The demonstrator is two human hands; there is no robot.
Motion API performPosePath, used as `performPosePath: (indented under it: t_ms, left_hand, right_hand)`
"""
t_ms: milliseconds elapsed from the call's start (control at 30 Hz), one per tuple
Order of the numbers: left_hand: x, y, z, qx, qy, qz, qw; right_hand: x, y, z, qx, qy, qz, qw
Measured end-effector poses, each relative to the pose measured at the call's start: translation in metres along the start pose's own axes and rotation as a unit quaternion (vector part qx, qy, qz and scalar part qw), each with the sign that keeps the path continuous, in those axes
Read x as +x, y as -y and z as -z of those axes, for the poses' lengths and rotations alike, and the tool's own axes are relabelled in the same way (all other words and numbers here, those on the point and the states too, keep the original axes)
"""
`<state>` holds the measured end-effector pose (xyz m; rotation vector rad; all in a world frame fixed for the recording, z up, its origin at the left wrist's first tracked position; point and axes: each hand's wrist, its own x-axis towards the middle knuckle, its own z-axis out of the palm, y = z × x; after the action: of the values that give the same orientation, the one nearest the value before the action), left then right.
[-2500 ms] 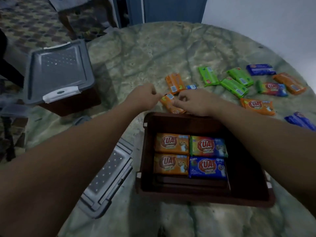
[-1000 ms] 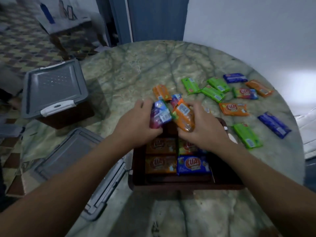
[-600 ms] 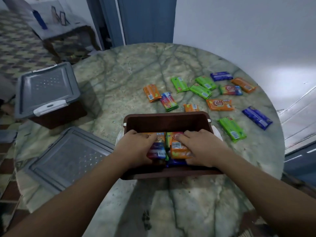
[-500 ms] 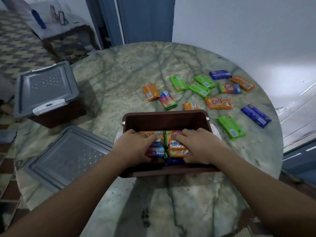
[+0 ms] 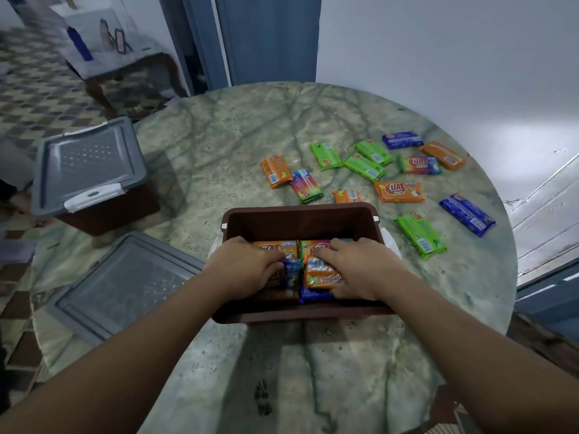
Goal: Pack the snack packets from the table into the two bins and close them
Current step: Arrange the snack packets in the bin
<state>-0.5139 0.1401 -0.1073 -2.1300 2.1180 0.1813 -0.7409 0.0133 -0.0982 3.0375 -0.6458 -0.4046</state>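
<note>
At the left edge of the surface (image 5: 219, 145) the closed bin (image 5: 94, 180) sat with its grey lid clipped on, part of its base seeming to hang past the rim; a knock from an elbow could have tipped it off. Nearer the person, also by the left edge, the loose lid (image 5: 125, 283) lay flat just beside the open bin (image 5: 300, 220), and its near corner looked to overhang the edge as well, so a careless reach for it risked sliding it to the floor.

The open bin stood near the front edge, in the middle. Both hands were down inside it. The left hand (image 5: 247, 267) had its grip curled on a dark blue packet (image 5: 289, 272), and the right hand (image 5: 357, 270) held its grip on an orange packet (image 5: 319, 274), each pressed onto a lower layer of packets. In my judgement the main risk was here: these 2 sat tilted and overlapping where they met, and if let go that way they would have ridden up, wasted room and later kept the lid from seating. Hard pressing could also have crushed the snacks or shoved the bin toward the front edge.

Toward the right edge about 12 loose packets (image 5: 399, 192) lay scattered, the purple packet (image 5: 466, 213) closest to the rim. A sweeping reach could have flicked it off, and 1 small orange packet (image 5: 346, 196), touching the bin's far wall, could easily have been overlooked.
</note>
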Motion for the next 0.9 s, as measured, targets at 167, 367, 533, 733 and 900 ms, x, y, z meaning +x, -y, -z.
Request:
performPosePath:
  t_ms: [167,367,533,733,900]
  left_hand:
    - [-0.0007,-0.0036,0.0048,0.002,0.022,0.004,1.0]
    - [0.0024,-0.003,0.0032,0.021,0.041,-0.013,0.999]
    - [-0.0007,-0.0015,-0.0007,0.06,0.025,-0.038,0.997]
    - [-0.0015,-0.0058,0.0009,0.07,0.035,-0.055,0.995]
    - [-0.0005,-0.0081,0.0025,0.068,0.045,-0.042,0.996]
  right_hand:
    - [0.0003,0.0001,0.0012,0.002,-0.003,0.002,1.0]
    - [0.0028,-0.0007,-0.0028,0.008,-0.001,-0.001,1.0]
    - [0.0025,-0.0009,-0.0041,-0.004,0.002,0.006,1.0]
    - [0.0059,-0.0026,-0.0072,0.011,0.012,0.0,1.0]
    - [0.0063,-0.004,-0.0051,0.055,0.019,-0.012,0.998]
